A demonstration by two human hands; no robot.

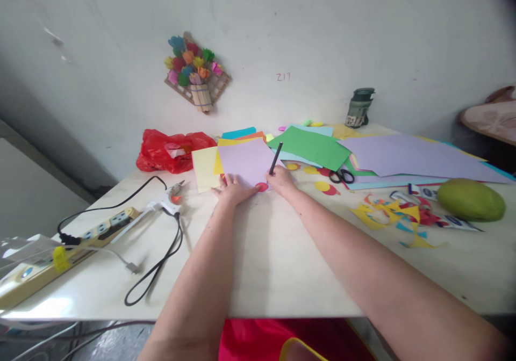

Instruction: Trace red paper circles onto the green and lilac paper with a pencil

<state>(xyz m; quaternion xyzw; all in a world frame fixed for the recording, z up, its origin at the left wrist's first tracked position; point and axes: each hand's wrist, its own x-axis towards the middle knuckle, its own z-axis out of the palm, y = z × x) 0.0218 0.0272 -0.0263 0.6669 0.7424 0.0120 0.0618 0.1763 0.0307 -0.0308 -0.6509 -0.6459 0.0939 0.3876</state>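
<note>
My left hand (233,192) lies flat with its fingers spread over the lower edge of a light purple paper sheet (246,159). Its thumb presses on a small red paper circle (263,187) at the sheet's lower right. Gripped in my right hand (282,180) is a slim black pen or pencil (276,157), tilted, its upper end pointing up. The writing tip is hidden by the fingers, close to the red circle. Beneath the purple sheet, yellow paper (218,165) and cream paper (203,167) stick out at the left.
At left lie a glue gun (171,202), its looped cable and a power strip (97,235). Behind is a red plastic bag (169,149). To the right are green paper (314,145), black-handled scissors (342,177), paper scraps (387,213), a green fruit (471,200) and a bottle (360,107).
</note>
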